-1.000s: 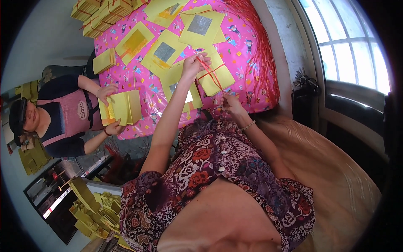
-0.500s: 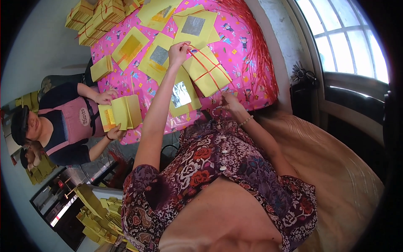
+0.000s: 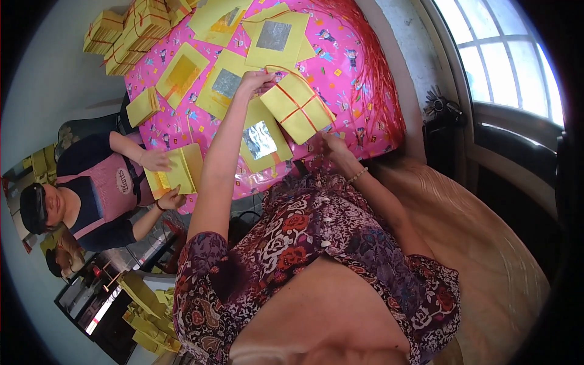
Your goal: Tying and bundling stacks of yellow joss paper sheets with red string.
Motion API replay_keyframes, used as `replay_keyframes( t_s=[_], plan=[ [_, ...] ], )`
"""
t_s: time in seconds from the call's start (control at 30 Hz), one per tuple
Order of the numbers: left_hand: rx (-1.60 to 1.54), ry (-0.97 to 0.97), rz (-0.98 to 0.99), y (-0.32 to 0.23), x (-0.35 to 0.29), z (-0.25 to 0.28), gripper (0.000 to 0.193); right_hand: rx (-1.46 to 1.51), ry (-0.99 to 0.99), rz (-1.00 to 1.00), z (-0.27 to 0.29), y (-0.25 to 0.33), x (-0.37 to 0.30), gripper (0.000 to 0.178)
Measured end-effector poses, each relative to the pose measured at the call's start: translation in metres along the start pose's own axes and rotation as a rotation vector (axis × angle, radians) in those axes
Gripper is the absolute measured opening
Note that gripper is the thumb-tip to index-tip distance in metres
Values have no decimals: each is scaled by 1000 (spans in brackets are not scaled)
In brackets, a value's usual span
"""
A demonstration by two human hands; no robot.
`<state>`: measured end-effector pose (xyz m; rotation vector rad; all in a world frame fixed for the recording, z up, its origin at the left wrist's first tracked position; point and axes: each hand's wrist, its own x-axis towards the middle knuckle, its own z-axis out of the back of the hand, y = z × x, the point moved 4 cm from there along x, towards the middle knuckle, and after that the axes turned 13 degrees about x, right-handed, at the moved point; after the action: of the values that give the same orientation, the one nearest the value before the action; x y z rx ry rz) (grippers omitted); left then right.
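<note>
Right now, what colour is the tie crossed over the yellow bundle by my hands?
The tie is red; the head view shows it best.

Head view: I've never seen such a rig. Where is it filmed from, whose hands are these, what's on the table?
There is no machine: a person works bare-handed. The picture comes from a fisheye camera on the person's head, looking down, so straight edges bend. On the pink tablecloth lie yellow sheets with silver or gold patches and loose red strings, with tied yellow stacks at its upper left. The left hand pinches red string at the upper left of a yellow bundle tied crosswise. The right hand is by the bundle's lower right corner; its grip is unclear. At the left, a co-worker's hands touch folded yellow paper.
</note>
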<state>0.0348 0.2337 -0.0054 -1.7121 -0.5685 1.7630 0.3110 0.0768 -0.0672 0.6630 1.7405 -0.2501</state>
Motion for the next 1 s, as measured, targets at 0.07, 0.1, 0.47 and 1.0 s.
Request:
replay_keyframes(
  t_s=[0.07, 0.1, 0.47, 1.0],
  plan=[
    [-12, -19, 14, 26, 4, 25, 21, -34, -21, -12, -12, -4, -7, 12],
    [-12, -3, 22, 27, 7, 17, 21, -25, -83, -2, -7, -4, -6, 15],
    [561, -14, -197, 39, 38, -9, 35, 14, -82, 284, 9, -20, 19, 8],
    [-44, -2, -424, 22, -20, -30, 33, 165, 15, 644, -23, 33, -33, 16]
  ],
)
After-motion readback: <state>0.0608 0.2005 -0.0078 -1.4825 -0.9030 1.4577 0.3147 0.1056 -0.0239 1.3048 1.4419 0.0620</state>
